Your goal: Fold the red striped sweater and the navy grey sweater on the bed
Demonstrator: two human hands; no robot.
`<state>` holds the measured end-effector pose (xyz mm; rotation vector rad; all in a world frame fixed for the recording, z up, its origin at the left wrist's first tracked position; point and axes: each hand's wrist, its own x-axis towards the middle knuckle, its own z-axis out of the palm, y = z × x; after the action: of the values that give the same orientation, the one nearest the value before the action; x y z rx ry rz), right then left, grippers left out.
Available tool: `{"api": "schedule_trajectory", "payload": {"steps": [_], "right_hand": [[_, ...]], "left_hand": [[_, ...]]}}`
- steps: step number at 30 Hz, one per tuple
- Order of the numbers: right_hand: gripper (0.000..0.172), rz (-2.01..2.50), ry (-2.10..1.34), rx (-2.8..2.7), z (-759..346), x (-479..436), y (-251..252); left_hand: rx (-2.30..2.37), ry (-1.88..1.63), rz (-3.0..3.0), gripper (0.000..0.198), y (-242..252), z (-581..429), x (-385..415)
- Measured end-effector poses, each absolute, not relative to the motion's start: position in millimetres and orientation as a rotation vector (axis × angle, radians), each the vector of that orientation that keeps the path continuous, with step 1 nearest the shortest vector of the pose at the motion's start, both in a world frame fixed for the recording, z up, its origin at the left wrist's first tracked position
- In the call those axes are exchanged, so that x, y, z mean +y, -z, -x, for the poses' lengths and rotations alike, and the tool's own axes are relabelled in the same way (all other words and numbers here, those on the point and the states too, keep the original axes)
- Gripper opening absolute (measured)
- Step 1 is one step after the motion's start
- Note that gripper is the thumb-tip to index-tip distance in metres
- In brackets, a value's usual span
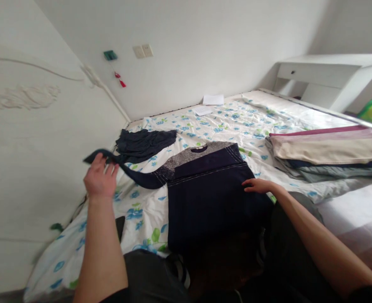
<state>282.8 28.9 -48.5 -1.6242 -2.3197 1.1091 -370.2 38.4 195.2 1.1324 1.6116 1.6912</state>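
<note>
A navy sweater (211, 198) with a speckled grey yoke lies spread on the flowered bed sheet, its neckline pointing away from me. Its left sleeve is lifted off the sheet, and my left hand (101, 176) grips it near the cuff. One sleeve on the right is folded across the chest, as far as I can make out. My right hand (258, 185) rests on the sweater's right side edge, fingers stretched out and lying flat. The lower hem is in shadow between my knees.
A crumpled dark garment (144, 145) lies behind the lifted sleeve. Folded clothes (325, 149) are stacked at the right. White papers (213, 99) lie at the back of the bed (135, 195), near the wall. A white desk (318, 75) stands at the far right.
</note>
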Motion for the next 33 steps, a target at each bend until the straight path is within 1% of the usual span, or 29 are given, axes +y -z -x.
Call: {"api": "schedule_trajectory", "payload": {"steps": [1, 3, 5, 7, 10, 11, 13, 15, 18, 22, 25, 28, 33], "right_hand": [[0.069, 1.623, -1.148, -2.323, -283, 28, 48], [0.069, 1.63, -1.216, -2.325, -285, 26, 48], [0.068, 1.639, -1.229, -2.323, -286, 26, 47], [0.067, 1.649, -1.238, -2.321, -286, 26, 46], [0.067, 1.663, -1.25, -2.325, -283, 29, 44], [0.066, 1.671, -1.247, -2.33, -282, 30, 42], [0.062, 1.69, -1.227, -2.349, -280, 33, 39], [0.057, 1.725, -1.195, -2.357, -278, 37, 36], [0.053, 1.799, -1.157, -2.311, -277, 44, 34], [0.048, 1.787, -1.161, -2.203, -271, 59, 35], [0.051, 1.683, -1.266, -2.042, -257, 79, 38], [0.052, 1.567, -1.461, -1.741, -235, 108, 41], [0.045, 1.567, -1.617, -1.181, -197, 167, 51]], "left_hand": [[1.312, -1.677, -1.297, 0.066, -205, 346, 42], [0.941, -1.572, -1.512, 0.058, -216, 306, 43], [0.874, -1.477, -1.561, 0.049, -209, 279, 40], [1.024, -1.383, -1.544, 0.051, -185, 267, 37], [1.448, -1.149, -1.605, 0.067, -131, 271, 37], [1.597, -1.011, -1.673, 0.071, -113, 275, 39], [1.799, -0.62, -1.872, 0.073, -82, 284, 43], [1.854, -0.227, -2.035, 0.071, -61, 292, 51], [1.856, 0.103, -2.089, 0.07, -41, 296, 70], [1.9, 0.285, -2.052, 0.08, -21, 292, 95], [1.889, 0.397, -1.992, 0.092, -7, 286, 103], [1.85, 0.491, -1.937, 0.102, 1, 285, 105], [1.857, 0.501, -1.914, 0.107, 2, 298, 110]]}}
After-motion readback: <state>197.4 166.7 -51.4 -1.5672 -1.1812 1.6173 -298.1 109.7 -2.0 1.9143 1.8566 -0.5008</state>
